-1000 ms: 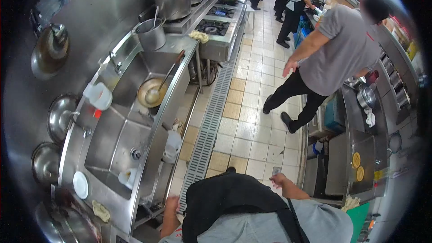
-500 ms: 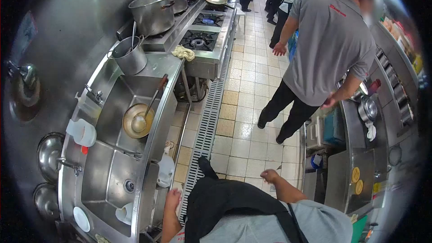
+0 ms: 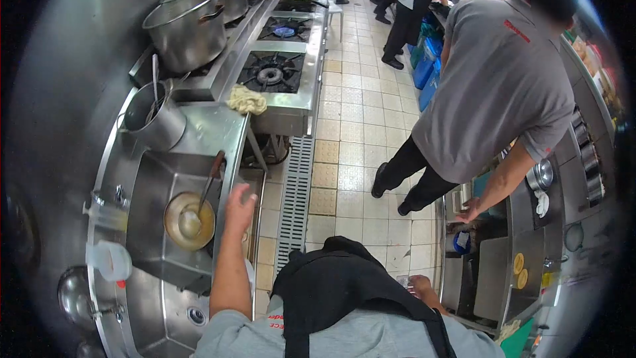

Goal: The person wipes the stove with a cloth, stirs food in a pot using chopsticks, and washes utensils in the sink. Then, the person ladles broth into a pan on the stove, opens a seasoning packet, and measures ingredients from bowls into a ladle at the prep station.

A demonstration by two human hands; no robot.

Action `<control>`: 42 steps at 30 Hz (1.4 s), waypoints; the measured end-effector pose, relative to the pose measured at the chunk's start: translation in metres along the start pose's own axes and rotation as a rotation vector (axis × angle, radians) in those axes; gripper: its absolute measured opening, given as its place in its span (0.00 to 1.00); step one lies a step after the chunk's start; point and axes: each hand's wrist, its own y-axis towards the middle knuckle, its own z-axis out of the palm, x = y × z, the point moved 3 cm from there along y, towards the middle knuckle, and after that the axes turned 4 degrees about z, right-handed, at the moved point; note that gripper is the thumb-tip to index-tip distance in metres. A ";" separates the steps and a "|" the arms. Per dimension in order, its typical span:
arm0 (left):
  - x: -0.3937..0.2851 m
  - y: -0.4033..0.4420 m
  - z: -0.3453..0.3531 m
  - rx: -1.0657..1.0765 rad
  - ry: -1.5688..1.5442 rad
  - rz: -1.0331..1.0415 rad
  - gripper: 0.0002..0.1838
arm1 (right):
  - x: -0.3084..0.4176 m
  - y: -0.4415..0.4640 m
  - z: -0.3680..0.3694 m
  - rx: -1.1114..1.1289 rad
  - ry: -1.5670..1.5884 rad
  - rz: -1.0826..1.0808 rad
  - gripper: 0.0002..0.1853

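Note:
My left hand (image 3: 240, 209) reaches forward over the sink's outer edge, empty, with its fingers apart. Close to it, the brown handle of a ladle (image 3: 207, 187) sticks up past the rim. The ladle's head rests in a round metal pan (image 3: 173, 233) that sits in the sink (image 3: 149, 185) and holds some yellowish liquid. Low beside my body hangs my right hand (image 3: 420, 285), its fingers loosely bent and nothing visible in them. My black apron partly covers that arm.
A tall pot (image 3: 165, 126) stands on the steel ledge beside a crumpled cloth (image 3: 246, 100). Beyond are gas burners (image 3: 270, 75) and large stockpots (image 3: 189, 33). A co-worker in a grey shirt (image 3: 497, 86) stands ahead to the right, near low shelves. A floor drain grate (image 3: 291, 205) runs along the aisle.
I have moved forward along the sink. My left hand has risen and extended toward the ladle handle. My right hand has dropped back beside my body. The co-worker's near arm has shifted lower.

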 end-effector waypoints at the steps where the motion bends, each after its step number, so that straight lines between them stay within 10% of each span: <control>1: 0.013 0.020 -0.002 -0.125 0.156 0.033 0.25 | 0.001 0.006 0.006 0.030 -0.042 0.005 0.12; 11: 0.076 0.102 -0.011 -0.213 0.320 -0.252 0.32 | 0.142 0.127 0.020 0.253 -0.585 0.032 0.15; 15: 0.034 0.084 -0.003 -0.238 0.258 -0.405 0.32 | 0.295 0.161 0.042 -0.011 -1.649 -0.964 0.12; 16: 0.036 0.078 0.000 -0.209 0.230 -0.458 0.32 | 0.339 0.133 0.043 -0.031 -1.016 -0.678 0.10; 18: 0.058 0.078 0.004 -0.314 0.286 -0.345 0.32 | 0.377 0.171 0.058 -0.281 -0.976 -1.351 0.10; 20: 0.067 0.082 -0.001 -0.418 0.321 -0.224 0.32 | 0.433 0.087 0.083 0.063 -0.371 -0.684 0.09; 28: 0.062 0.138 -0.018 -0.258 0.243 -0.316 0.30 | 0.406 0.085 0.157 0.248 -0.400 -0.320 0.13; 33: 0.025 0.145 -0.030 -0.199 0.354 -0.480 0.27 | 0.308 0.186 0.117 0.156 -0.879 -0.499 0.15; 37: 0.009 0.222 -0.006 -0.338 0.439 0.056 0.28 | 0.280 0.163 0.095 0.130 -0.794 -0.337 0.16; 42: -0.025 0.327 0.046 -0.074 0.526 0.089 0.31 | 0.258 0.126 0.094 0.120 -0.602 -0.316 0.18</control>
